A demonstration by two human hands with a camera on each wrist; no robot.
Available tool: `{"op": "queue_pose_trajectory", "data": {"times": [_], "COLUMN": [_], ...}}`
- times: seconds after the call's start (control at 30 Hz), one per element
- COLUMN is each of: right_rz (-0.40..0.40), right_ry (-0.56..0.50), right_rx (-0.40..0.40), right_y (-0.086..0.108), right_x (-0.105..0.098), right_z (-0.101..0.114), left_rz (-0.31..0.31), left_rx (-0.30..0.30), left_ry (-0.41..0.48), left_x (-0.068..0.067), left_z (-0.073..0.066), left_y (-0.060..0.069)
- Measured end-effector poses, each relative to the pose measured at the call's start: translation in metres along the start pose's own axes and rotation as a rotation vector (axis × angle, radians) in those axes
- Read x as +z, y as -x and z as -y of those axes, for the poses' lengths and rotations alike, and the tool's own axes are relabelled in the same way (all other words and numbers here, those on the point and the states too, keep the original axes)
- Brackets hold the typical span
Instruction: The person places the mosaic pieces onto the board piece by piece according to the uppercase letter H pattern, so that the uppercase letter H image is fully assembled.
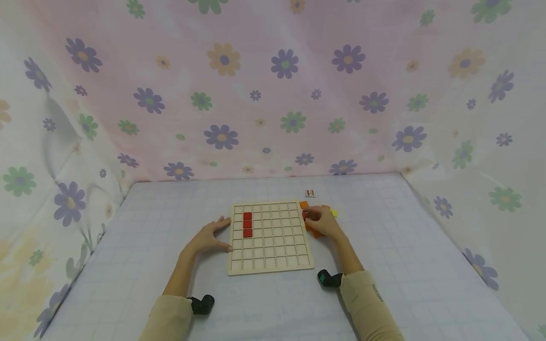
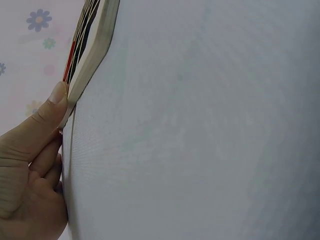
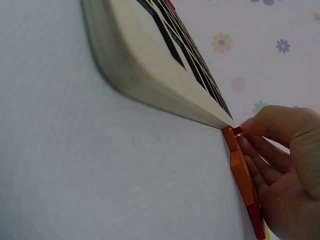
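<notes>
Right of the wooden grid board [image 1: 270, 271], the right hand [image 1: 323, 222] pinches a red tile [image 3: 237, 130], the red-tile column [image 1: 248, 224] lying left.

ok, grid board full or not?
Partly filled: three red tiles sit in one column of the grid board; bare cells show around them.

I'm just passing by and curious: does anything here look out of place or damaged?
Nothing visible looks spilled or damaged. Only the loose tiles by the right hand look untidy: they lie jumbled beside the board, whereas the three red tiles on it form a straight column.
</notes>
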State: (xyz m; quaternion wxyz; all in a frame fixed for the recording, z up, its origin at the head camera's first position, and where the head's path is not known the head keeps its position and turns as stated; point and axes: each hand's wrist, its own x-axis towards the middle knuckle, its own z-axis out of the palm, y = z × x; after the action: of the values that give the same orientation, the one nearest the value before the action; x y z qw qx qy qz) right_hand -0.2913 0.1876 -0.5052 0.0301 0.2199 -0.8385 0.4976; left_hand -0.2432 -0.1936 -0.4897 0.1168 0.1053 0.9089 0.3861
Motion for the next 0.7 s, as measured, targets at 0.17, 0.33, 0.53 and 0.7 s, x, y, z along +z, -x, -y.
{"op": "queue_pose_trajectory", "data": {"times": [0.17, 0.33, 0.53, 0.7], "right_rz": [-0.005, -0.015, -0.051, -0.104], "right_ry": [-0.017, -0.009, -0.044, -0.142], "right_rx": [0.013, 0.005, 0.019, 0.031], "right_y": [0.000, 0.002, 0.004, 0.003], "right_x": [0.000, 0.000, -0.001, 0.001], "right_z": [0.007, 0.029, 0.038, 0.025], "left_rz": [-0.004, 0.000, 0.002, 0.001], "left_rx": [0.004, -0.003, -0.013, -0.013], "left_ry": [-0.009, -0.003, 0.007, 0.016], "left_x": [-0.001, -0.001, 0.000, -0.001], "left_z": [0.000, 0.000, 0.000, 0.001], "left_y": [0.000, 0.000, -0.001, -0.001]}}
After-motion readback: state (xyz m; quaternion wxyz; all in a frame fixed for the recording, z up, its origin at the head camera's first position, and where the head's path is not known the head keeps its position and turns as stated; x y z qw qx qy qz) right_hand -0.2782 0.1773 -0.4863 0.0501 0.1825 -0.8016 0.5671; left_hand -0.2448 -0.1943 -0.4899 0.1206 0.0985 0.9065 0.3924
